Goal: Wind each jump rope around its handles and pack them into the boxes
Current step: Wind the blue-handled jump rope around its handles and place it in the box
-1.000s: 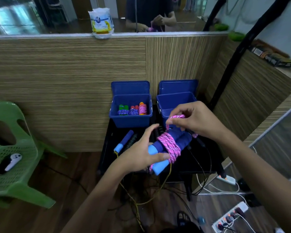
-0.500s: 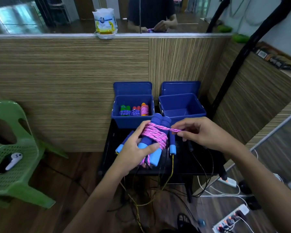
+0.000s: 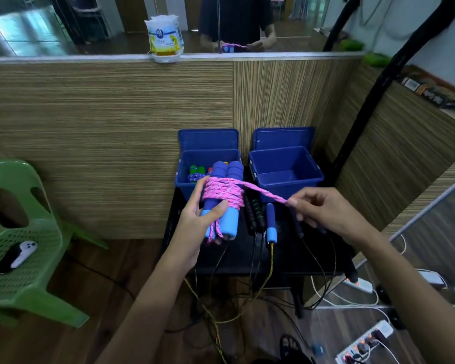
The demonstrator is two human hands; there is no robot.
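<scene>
My left hand [image 3: 199, 222] grips two blue foam handles [image 3: 227, 174] held upright side by side, with a pink rope [image 3: 222, 194] wound several times around them. My right hand [image 3: 323, 211] pinches the rope's free end, which stretches taut to the right from the coil. Behind the bundle, the left blue box [image 3: 180, 179] holds several wound ropes with green, red and orange handles. The right blue box [image 3: 286, 169] holds nothing.
Loose jump ropes with black-green handles [image 3: 255, 211] and a blue handle [image 3: 270, 223] lie on the black table [image 3: 237, 258], cords trailing to the floor. A green chair [image 3: 19, 245] with a controller stands left. Power strips [image 3: 365, 345] lie on the floor at right.
My left hand has turned the handle bundle upright and moved it left in front of the left box. My right hand has pulled the rope end out to the right, taut.
</scene>
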